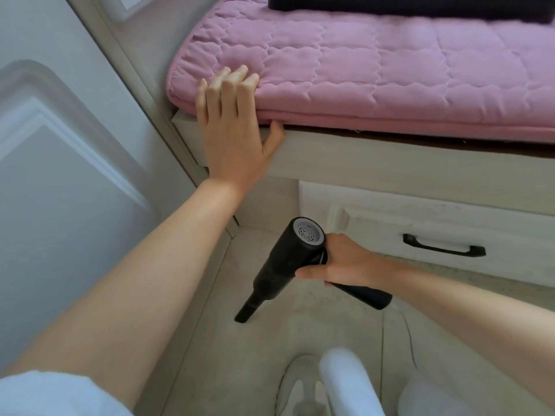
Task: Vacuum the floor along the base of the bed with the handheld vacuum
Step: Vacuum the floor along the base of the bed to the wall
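1. My right hand (345, 261) was wrapped round the handle of the black handheld vacuum (295, 259), fingers curled under the grip and the thumb lying along its near side, so the hold was firm
2. The vacuum hung low over the floor (240, 370), close in front of the bed base (420, 172); its round rear vent faced up toward me and its narrow nozzle (247, 309) slanted down and to the left, with the tip at or just above the tiles (I could not tell whether it actually touched)
3. The free end of the handle stuck out to the right, past my wrist
4. My left hand (234, 133) was flat and relaxed against the corner of the pink quilted mattress pad (375, 73), fingers straight and spread over its top edge, thumb tucked beneath the pad's edge against the pale wooden frame; it gripped nothing
5. A drawer (450, 232) with a black handle (444, 247) sat in the bed base, just right of the vacuum
6. A white panelled door (60, 160) filled the left side, and a dark item (405, 4) lay on the pad at the top edge
7. A pale shoe (300, 388) and a white trouser leg (348, 382) showed at the bottom, near the nozzle
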Available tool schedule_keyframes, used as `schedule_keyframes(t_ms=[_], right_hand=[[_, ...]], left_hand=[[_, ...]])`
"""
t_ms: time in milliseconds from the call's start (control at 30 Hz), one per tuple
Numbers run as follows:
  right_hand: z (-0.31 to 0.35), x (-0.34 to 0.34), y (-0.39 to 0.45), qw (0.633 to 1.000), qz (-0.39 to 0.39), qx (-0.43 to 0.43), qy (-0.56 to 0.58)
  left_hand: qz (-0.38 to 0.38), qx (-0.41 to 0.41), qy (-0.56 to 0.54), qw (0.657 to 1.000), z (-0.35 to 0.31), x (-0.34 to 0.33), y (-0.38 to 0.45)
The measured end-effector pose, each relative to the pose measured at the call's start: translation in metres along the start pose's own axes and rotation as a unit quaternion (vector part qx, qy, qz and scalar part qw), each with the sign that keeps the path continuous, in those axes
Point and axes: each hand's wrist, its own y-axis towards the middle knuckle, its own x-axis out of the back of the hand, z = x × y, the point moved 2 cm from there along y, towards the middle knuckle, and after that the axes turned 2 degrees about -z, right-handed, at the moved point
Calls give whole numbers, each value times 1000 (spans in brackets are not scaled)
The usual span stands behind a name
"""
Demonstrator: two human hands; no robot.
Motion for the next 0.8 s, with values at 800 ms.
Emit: schedule_keyframes(t_ms=[800], right_hand=[[-12,37,26,989,-102,74,-73]], left_hand=[[-36,-112,-26,993,-5,-5,7]])
